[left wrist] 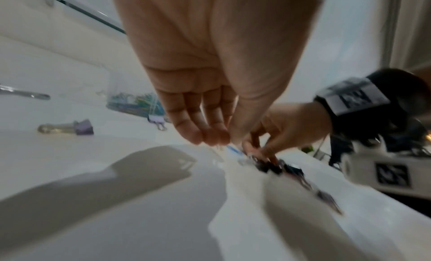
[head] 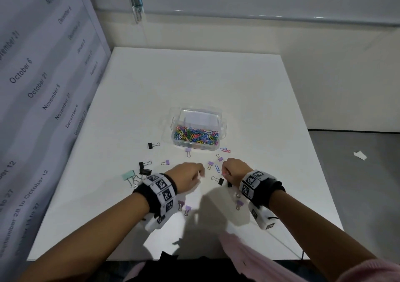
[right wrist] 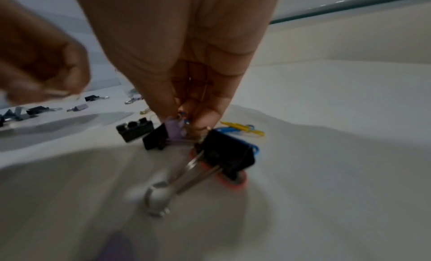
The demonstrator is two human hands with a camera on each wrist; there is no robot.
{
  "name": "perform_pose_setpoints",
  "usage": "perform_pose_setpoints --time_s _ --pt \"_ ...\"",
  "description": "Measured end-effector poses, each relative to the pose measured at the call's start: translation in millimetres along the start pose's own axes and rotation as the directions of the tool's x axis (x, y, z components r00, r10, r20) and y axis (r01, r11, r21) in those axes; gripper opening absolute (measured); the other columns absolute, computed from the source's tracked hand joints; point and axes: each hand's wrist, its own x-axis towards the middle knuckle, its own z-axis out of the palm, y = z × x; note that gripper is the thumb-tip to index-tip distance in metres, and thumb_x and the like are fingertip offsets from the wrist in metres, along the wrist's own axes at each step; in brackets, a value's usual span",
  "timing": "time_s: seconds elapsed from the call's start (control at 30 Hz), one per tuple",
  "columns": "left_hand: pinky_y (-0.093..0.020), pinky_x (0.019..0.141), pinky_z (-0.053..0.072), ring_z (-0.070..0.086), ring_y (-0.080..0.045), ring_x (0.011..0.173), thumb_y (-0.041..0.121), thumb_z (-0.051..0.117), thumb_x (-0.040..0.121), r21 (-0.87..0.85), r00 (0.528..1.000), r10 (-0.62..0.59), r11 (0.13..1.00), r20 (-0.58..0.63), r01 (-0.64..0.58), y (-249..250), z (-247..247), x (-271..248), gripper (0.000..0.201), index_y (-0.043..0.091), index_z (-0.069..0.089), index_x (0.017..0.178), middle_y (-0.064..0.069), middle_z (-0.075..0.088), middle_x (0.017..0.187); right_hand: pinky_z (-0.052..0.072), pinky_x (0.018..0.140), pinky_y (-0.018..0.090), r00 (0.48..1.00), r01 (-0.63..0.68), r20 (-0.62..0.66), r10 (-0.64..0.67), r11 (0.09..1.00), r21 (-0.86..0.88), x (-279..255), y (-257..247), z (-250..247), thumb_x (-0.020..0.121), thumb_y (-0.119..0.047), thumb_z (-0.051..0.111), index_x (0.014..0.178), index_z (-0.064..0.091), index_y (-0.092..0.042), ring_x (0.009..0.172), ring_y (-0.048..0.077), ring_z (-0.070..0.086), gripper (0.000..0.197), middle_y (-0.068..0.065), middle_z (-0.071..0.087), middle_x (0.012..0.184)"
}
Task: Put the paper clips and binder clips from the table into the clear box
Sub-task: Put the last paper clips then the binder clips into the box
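Note:
The clear box (head: 194, 148) stands mid-table with several coloured paper clips inside. Binder clips lie scattered in front of it: black ones (head: 151, 145), purple ones (head: 188, 150) and a larger mint one (head: 128, 176). A blue paper clip (head: 217, 168) lies between my hands. My right hand (head: 225, 173) pinches a small bunch of clips, among them a purple binder clip (right wrist: 173, 129), just over a black binder clip (right wrist: 228, 154) on the table. My left hand (head: 200, 173) hovers low beside it, fingers together (left wrist: 210, 136), with nothing seen in them.
A printed date panel (head: 43, 86) walls off the table's left side. A scrap of white paper (head: 360, 155) lies on the floor to the right. More purple binder clips (head: 187, 208) lie under my wrists. The table's front edge (head: 151, 259) is close to my body.

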Motion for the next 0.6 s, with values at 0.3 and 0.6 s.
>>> perform_pose_setpoints --time_s 0.3,0.6 --pt "-0.030 0.080 0.045 0.059 -0.028 0.089 0.007 0.046 0.092 -0.066 0.955 -0.062 0.997 -0.290 0.044 -14 -70 35 0.026 0.009 0.060 0.115 -0.014 0.061 0.100 0.049 0.065 0.019 0.923 0.041 -0.380 0.063 0.965 0.261 14 -22 -44 0.083 -0.009 0.057 0.084 0.066 -0.011 0.073 0.014 0.057 0.010 0.009 0.072 0.093" --pt "-0.039 0.101 0.040 0.047 -0.031 0.116 0.000 0.041 0.091 0.021 0.932 -0.038 0.999 -0.361 0.049 -6 -61 57 0.038 0.011 0.058 0.123 -0.016 0.049 0.123 0.046 0.083 0.030 0.856 -0.053 -0.456 0.244 0.919 0.392 24 -23 -64 0.088 -0.028 0.057 0.092 0.070 -0.009 0.098 0.027 0.062 0.023 0.009 0.070 0.106"
